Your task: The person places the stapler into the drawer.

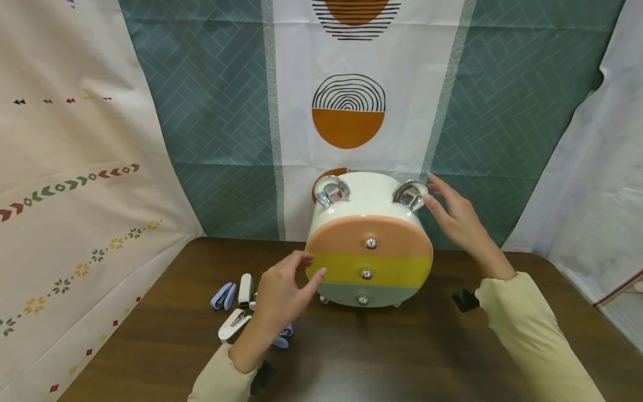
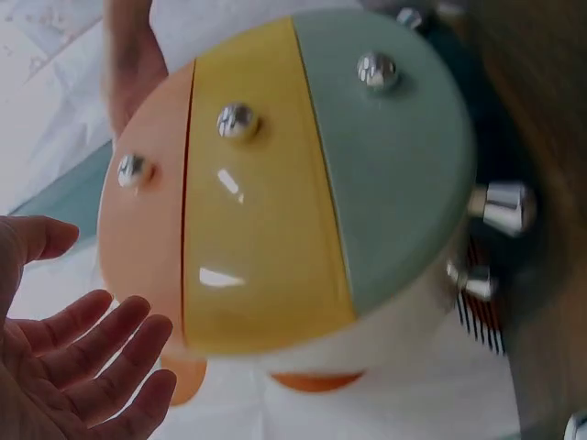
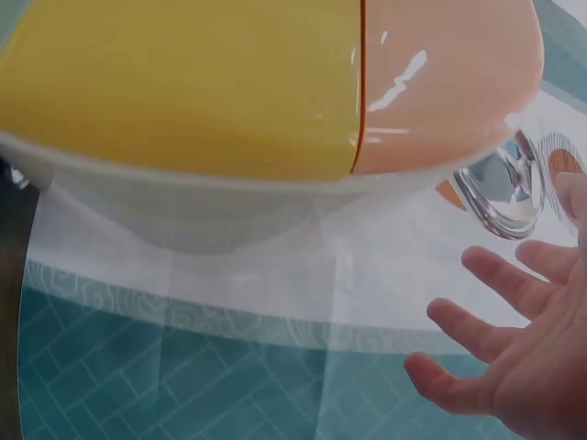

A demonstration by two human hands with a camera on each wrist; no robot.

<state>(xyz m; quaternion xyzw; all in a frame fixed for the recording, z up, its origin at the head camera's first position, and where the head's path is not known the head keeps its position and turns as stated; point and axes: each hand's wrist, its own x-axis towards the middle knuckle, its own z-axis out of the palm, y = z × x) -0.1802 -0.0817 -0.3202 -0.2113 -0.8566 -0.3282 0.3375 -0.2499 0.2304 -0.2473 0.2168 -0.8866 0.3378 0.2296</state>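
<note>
You are holding your left hand (image 1: pixel 285 286) and right hand (image 1: pixel 457 220) open, gripping nothing. The left fingers (image 2: pixel 128 360) are curving loosely in front of the cabinet's edge; the right ones are spreading beside its right ear (image 1: pixel 411 194), whether touching you cannot tell. The cabinet (image 1: pixel 372 190) is standing on the bench (image 1: pixel 392 357) between your fingers, probably so that both sides are lying within reach. Its feet (image 1: pixel 324 300) are propping it up. Its drawer front (image 1: pixel 334 268) is facing you, ears pointing up, the oval's long axis running crosswise between your fingers. Staplers (image 1: pixel 245 287) are lying left of your left fingers, apparently leaving the knobs (image 1: pixel 370 243) accessible.
</note>
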